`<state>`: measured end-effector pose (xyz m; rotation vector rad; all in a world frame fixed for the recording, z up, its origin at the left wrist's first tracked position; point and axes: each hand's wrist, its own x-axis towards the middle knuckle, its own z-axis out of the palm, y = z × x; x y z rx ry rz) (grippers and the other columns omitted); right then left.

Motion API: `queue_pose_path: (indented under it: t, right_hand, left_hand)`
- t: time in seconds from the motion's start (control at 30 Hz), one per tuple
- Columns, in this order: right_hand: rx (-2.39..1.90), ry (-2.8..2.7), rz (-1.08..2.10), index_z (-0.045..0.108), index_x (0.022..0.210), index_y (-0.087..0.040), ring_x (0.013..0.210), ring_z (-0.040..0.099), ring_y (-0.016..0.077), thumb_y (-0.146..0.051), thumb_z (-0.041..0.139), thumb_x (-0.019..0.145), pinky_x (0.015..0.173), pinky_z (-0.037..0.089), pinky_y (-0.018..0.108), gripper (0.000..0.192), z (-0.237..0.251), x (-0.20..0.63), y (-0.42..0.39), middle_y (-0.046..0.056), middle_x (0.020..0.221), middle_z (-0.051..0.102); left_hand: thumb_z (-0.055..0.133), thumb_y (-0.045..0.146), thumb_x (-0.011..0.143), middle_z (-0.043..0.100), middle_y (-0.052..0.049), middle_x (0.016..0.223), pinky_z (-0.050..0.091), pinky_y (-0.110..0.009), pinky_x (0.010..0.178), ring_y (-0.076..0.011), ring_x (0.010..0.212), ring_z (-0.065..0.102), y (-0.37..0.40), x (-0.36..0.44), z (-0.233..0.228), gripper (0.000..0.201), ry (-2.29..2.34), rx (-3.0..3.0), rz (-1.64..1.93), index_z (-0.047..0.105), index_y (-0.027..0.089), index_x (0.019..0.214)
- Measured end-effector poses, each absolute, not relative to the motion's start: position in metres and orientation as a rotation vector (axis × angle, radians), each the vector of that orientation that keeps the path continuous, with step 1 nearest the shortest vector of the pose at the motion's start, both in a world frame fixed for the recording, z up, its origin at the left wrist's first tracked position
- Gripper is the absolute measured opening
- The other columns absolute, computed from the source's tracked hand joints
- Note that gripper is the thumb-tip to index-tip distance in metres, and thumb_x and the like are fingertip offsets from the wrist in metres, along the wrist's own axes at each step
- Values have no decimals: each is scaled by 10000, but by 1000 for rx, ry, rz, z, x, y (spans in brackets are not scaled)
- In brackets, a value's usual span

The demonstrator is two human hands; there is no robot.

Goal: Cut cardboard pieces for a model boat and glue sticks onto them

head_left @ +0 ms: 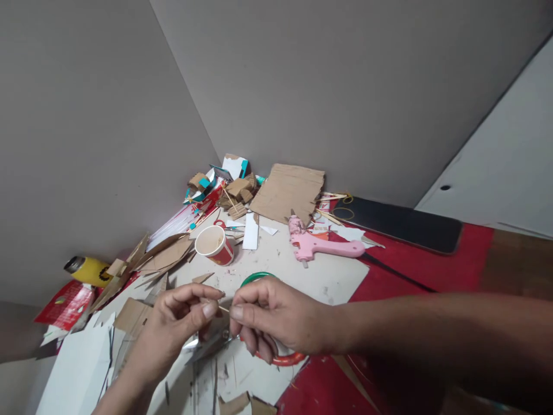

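Note:
A thin wooden stick, like a toothpick (223, 309), runs across the small gap between my hands. My right hand (276, 314) pinches one end between thumb and forefinger, its other fingers curled below. At the other end, my left hand (181, 323) has thumb and forefinger closed on the stick. Below my right hand are scissors, with an orange handle loop (287, 360) showing; the hand partly covers them. A green curved rim (259, 276) peeks out behind that hand. Just beyond my hands, a paper cup (215, 245) stands upright with some thin sticks inside.
A pink glue gun (324, 245) lies to the right, its black cord trailing. Behind are a cardboard sheet (289, 190) and a dark flat panel (397, 225). Cardboard scraps (166, 259), a yellow bottle (93, 271) and white paper (75, 372) lie at left.

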<state>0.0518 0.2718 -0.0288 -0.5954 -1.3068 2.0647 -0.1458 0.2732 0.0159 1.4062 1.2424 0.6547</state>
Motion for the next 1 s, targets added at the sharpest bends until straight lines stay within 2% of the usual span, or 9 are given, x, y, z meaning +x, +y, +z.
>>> queue_pose_path:
  t: [0.1,0.2,0.33,0.47,0.6,0.7,0.8,0.9,1.0]
  right_hand:
    - [-701,-1370,2112,548,721,-114,337,439,15,-186,440,921,346,338,109,238,-25,51,271,-61,503,526]
    - [-746,-1467,2107,547,760,-119,323,412,19,-165,421,919,319,302,110,208,-25,51,269,-71,492,511]
    - [-765,-1610,2040,539,798,-137,322,396,28,-132,424,880,321,300,114,141,-31,51,268,-86,478,493]
    - [-757,-1800,1846,485,667,-156,358,412,31,-105,443,829,357,314,122,175,-35,50,268,-78,472,489]
    - [-736,-1879,1711,433,558,-161,390,412,34,-86,441,791,392,322,135,245,-39,51,268,-65,457,482]
    - [-788,-1820,1748,410,549,-173,371,401,44,-88,443,763,360,301,140,233,-44,49,268,-69,435,461]
    - [-912,-1717,1760,379,539,-184,353,394,50,-100,454,746,341,283,146,235,-52,44,269,-73,416,446]
    - [-991,-1684,1751,384,552,-188,335,387,50,-133,436,781,337,282,152,241,-53,43,269,-70,416,460]
    - [-951,-1809,1637,378,560,-192,344,389,51,-147,409,818,353,271,164,264,-45,49,263,-60,431,465]
  left_hand:
    - [711,382,739,644,-33,645,408,-216,500,-95,523,475,271,-146,25,226,1258,1467,503,736,171,816]
    - [666,392,775,621,-29,606,378,-211,493,-93,516,436,268,-142,33,248,1285,1583,362,712,157,710]
    - [614,371,809,591,-10,610,347,-208,502,-95,527,413,267,-137,35,243,1270,1673,257,677,157,711]
    - [575,321,821,485,36,555,308,-202,494,-90,515,358,267,-134,37,239,1249,1725,186,590,166,640]
    - [519,271,835,448,40,560,307,-201,494,-99,535,375,267,-130,38,238,1266,1860,122,528,180,615]
    - [496,197,815,503,24,548,331,-214,492,-113,519,438,260,-124,32,202,1330,2139,68,541,191,618]
    - [452,103,771,572,-23,558,337,-264,469,-152,481,481,245,-115,18,195,1339,2728,64,572,196,649]
    - [395,33,744,573,-52,563,338,-308,451,-195,466,496,231,-109,7,251,1172,3247,121,576,191,670]
    - [387,60,802,552,-30,529,342,-292,454,-168,448,492,229,-114,9,283,1240,3308,226,542,210,619]
